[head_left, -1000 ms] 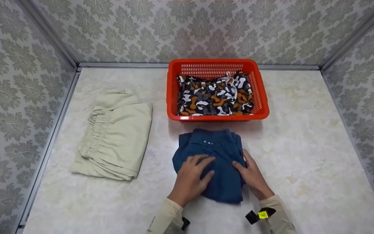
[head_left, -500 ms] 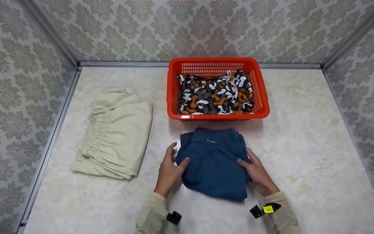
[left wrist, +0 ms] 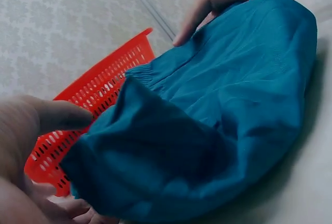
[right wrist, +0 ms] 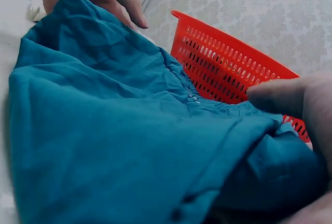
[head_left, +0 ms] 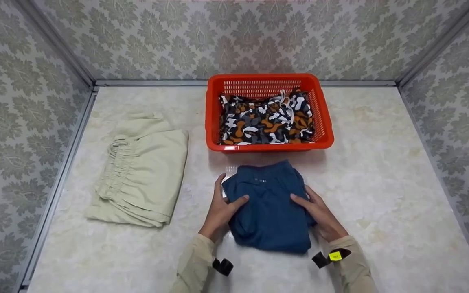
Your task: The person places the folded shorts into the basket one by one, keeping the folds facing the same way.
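Note:
Folded blue pants [head_left: 271, 211] with a gathered waistband and small white marks lie in front of the red basket. My left hand [head_left: 222, 211] grips their left side, thumb on top and index finger pointing out past the edge. On the right side my right hand [head_left: 320, 211] holds them, its thumb on top and its other fingers under the cloth. In the left wrist view the left side of the pants [left wrist: 155, 156] bulges up in loose folds. The right wrist view shows the cloth [right wrist: 114, 130] raised between both hands; the lower fingers are mostly hidden.
A red plastic basket [head_left: 269, 147] with patterned camouflage cloth [head_left: 267, 122] inside stands at the back of the table [head_left: 381, 171]. Beige pants [head_left: 149, 175] with a drawstring lie folded to the left. Patterned wall panels [head_left: 242, 40] enclose the back and sides.
My left hand has gone from lying on top of the blue pants to gripping their left side. The left edge of the pants is now drawn up and inward; the right hand keeps its side.

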Demonstrator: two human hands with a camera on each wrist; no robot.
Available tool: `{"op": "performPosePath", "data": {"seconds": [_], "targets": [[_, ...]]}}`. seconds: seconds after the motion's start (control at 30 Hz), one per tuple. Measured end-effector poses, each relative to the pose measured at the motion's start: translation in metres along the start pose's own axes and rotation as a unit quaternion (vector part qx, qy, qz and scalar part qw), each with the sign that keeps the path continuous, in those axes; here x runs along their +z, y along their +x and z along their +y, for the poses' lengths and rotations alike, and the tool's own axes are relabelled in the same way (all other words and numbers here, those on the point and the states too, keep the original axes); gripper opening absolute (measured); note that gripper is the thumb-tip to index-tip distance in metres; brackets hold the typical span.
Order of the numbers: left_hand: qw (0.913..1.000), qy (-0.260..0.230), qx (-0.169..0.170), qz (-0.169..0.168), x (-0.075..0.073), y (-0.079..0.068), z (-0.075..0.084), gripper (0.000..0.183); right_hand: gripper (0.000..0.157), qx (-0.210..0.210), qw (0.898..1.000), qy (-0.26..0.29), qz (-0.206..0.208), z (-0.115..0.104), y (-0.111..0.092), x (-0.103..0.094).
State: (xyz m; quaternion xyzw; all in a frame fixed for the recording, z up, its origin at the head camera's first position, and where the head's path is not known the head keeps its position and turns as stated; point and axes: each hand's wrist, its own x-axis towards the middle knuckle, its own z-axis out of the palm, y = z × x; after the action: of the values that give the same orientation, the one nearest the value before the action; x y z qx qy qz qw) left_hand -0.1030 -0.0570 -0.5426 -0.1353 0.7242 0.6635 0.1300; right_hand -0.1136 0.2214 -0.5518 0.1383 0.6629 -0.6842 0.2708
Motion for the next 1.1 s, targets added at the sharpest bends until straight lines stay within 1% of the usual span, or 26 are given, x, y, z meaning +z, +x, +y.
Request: {"op": "performPosePath", "data": {"seconds": [0.07, 0.13, 0.23, 0.3, 0.4, 0.5, 0.57, 0.67, 0.73, 0.8, 0.87, 0.93, 1.0, 1.1], "targets": [[0.9999, 0.013, -0.001, -0.008, 0.002, 0.0, -0.002, 0.099, 0.095, 0.003, 1.0, 0.0, -0.001, 0.0, 0.0, 0.001], [0.9994, 0.033, 0.007, -0.009, 0.004, -0.001, -0.003, 0.097, 0.094, 0.001, 1.0, -0.001, -0.003, 0.0, 0.0, 0.002], [0.9962, 0.072, 0.048, -0.006, 0.005, -0.005, -0.005, 0.093, 0.096, -0.005, 1.0, -0.002, -0.004, 0.001, 0.0, 0.002], [0.992, 0.1, 0.077, -0.007, 0.005, -0.007, -0.006, 0.089, 0.098, -0.009, 1.0, -0.007, -0.002, 0.003, -0.001, 0.002], [0.9834, 0.132, 0.122, -0.024, 0.005, -0.009, -0.009, 0.083, 0.1, -0.019, 1.0, -0.018, -0.003, 0.004, -0.001, 0.003], [0.9745, 0.146, 0.164, -0.047, 0.004, -0.009, -0.014, 0.078, 0.099, -0.037, 0.999, -0.032, -0.011, 0.005, -0.003, 0.004], [0.9667, 0.157, 0.193, -0.057, 0.004, -0.009, -0.016, 0.071, 0.096, -0.053, 0.998, -0.039, -0.018, 0.004, -0.005, 0.004], [0.9503, 0.188, 0.242, -0.056, 0.004, -0.009, -0.018, 0.059, 0.094, -0.072, 0.996, -0.044, -0.024, 0.002, -0.009, 0.004], [0.9396, 0.209, 0.267, -0.046, 0.003, -0.01, -0.018, 0.053, 0.093, -0.079, 0.996, -0.04, -0.024, 0.0, -0.012, 0.004], [0.9307, 0.221, 0.289, -0.036, 0.003, -0.012, -0.016, 0.05, 0.093, -0.085, 0.995, -0.037, -0.024, -0.004, -0.015, 0.003], [0.9255, 0.223, 0.305, -0.028, 0.002, -0.013, -0.013, 0.049, 0.092, -0.093, 0.995, -0.032, -0.026, -0.008, -0.017, 0.003], [0.9193, 0.22, 0.326, -0.023, 0.002, -0.013, -0.008, 0.049, 0.091, -0.102, 0.994, -0.032, -0.028, -0.013, -0.019, 0.003], [0.9148, 0.212, 0.343, -0.019, 0.002, -0.015, -0.002, 0.048, 0.089, -0.111, 0.993, -0.028, -0.03, -0.018, -0.022, 0.003], [0.9157, 0.19, 0.353, -0.023, 0.001, -0.017, 0.009, 0.047, 0.087, -0.121, 0.992, -0.024, -0.034, -0.028, -0.026, 0.002]]}}
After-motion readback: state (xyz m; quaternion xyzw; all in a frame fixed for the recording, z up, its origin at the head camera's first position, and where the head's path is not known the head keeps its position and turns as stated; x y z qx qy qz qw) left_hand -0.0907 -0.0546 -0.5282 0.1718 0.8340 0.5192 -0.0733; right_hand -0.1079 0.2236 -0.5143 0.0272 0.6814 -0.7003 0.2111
